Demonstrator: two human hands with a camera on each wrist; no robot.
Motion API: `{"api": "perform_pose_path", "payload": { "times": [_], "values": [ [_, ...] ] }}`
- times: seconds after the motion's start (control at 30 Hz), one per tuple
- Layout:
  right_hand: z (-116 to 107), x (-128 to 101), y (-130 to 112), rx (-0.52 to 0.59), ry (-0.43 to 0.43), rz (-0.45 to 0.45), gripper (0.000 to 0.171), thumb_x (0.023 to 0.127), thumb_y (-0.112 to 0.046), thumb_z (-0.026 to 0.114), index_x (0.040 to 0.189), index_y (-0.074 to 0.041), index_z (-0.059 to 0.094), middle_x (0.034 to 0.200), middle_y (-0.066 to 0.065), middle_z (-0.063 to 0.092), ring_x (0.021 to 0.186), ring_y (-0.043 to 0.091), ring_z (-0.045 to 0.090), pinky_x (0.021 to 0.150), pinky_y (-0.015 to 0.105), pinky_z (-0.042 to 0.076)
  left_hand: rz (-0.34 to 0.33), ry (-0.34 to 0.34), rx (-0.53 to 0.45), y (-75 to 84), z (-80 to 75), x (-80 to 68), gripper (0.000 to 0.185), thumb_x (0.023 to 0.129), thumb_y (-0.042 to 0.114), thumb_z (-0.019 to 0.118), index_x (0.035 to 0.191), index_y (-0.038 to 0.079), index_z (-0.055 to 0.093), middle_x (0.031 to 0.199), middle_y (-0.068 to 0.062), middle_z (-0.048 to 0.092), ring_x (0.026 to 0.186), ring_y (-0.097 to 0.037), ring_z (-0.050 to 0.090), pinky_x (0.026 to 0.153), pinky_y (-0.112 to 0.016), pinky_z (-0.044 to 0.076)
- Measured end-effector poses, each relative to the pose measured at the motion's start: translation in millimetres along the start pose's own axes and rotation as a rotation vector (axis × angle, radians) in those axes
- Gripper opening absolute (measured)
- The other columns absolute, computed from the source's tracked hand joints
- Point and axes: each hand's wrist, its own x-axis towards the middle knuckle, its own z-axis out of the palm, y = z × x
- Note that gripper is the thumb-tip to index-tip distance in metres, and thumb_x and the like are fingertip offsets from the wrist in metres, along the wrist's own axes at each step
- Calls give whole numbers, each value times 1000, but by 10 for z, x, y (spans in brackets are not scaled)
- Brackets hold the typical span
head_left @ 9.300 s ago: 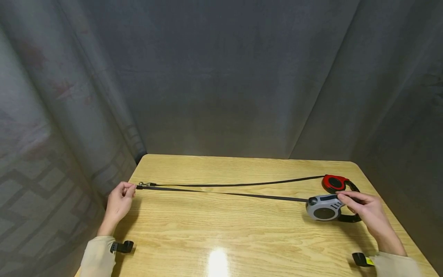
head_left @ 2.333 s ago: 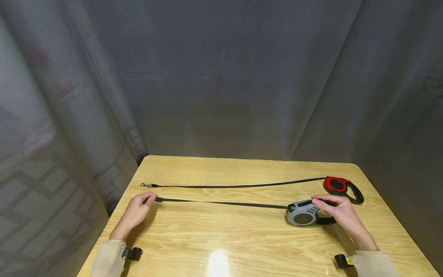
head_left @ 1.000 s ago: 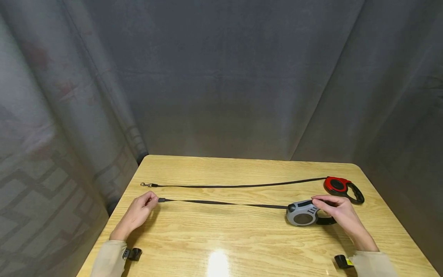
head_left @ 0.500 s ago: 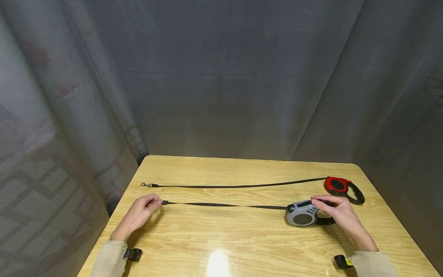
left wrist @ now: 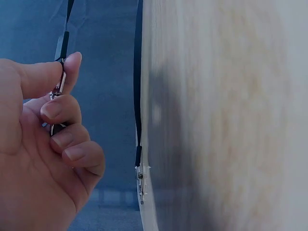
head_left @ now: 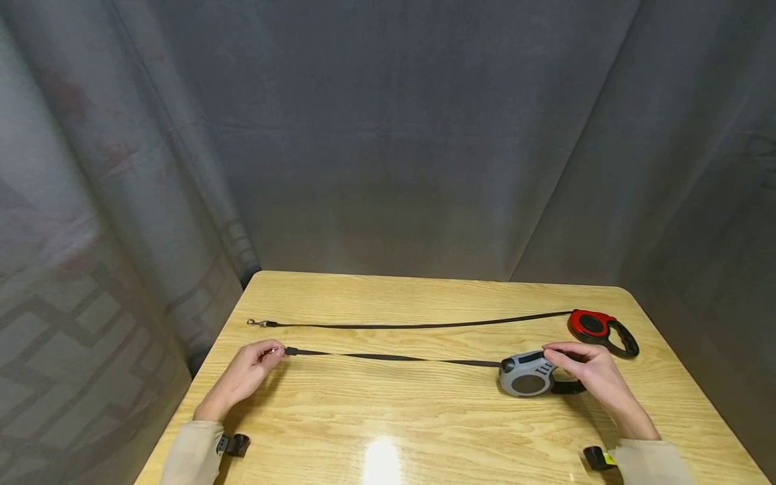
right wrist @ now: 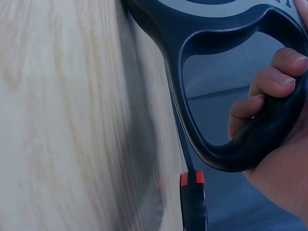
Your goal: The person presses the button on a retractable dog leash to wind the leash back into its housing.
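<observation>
A grey retractable leash [head_left: 529, 376] lies on the wooden table [head_left: 424, 431]. My right hand [head_left: 585, 374] grips its black handle [right wrist: 240, 139], fingers curled through the loop. Its black strap [head_left: 394, 358] runs left to a metal clip [left wrist: 57, 89], which my left hand [head_left: 251, 367] pinches between thumb and fingers. Behind it lies a red retractable leash [head_left: 597, 327], its strap [head_left: 418, 325] stretched left to a clip [head_left: 254, 323] lying free on the table. The red leash's strap [left wrist: 138, 96] and clip [left wrist: 140, 180] also show in the left wrist view.
Grey curtains [head_left: 388, 135] close in the table on the back, left and right. The table's left edge [head_left: 200, 377] is close to my left hand. Black wrist straps [head_left: 233, 444] sit on both sleeves.
Since 9.3 s ago both hands have brought the grey leash nearer to me, apart from the red one. Its strap has shortened a little, and my left hand has shifted slightly right.
</observation>
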Motion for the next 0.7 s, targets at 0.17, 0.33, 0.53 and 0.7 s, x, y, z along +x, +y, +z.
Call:
{"api": "perform_pose_path", "payload": {
  "times": [0.17,0.33,0.53,0.7],
  "values": [
    [-7,0,0,13,-4,3,27,100,-19,76,120,0,79,100,-31,73,85,-2,63,70,28,53,-3,14,6,17,2,3,23,112,20,56,103,11,75,85,0,62,73,-7,49,71,-27,40],
    [-1,-3,-1,14,-6,5,28,100,-19,76,120,1,78,100,-31,74,89,-5,64,71,27,54,30,43,11,24,17,-6,21,111,18,58,101,12,75,79,4,56,69,-5,47,68,-26,40],
    [24,3,-15,-9,-19,6,32,101,-22,75,123,2,77,102,-31,74,90,-5,65,72,28,54,73,73,8,49,29,-8,20,110,19,59,99,12,75,76,6,52,66,-4,45,66,-26,38],
    [40,8,-27,-3,-22,15,32,101,-23,76,122,1,78,100,-31,74,87,-3,63,71,29,53,51,61,-7,69,40,-17,21,110,19,59,98,12,76,74,6,51,65,-4,44,66,-25,38]
  ]
}}
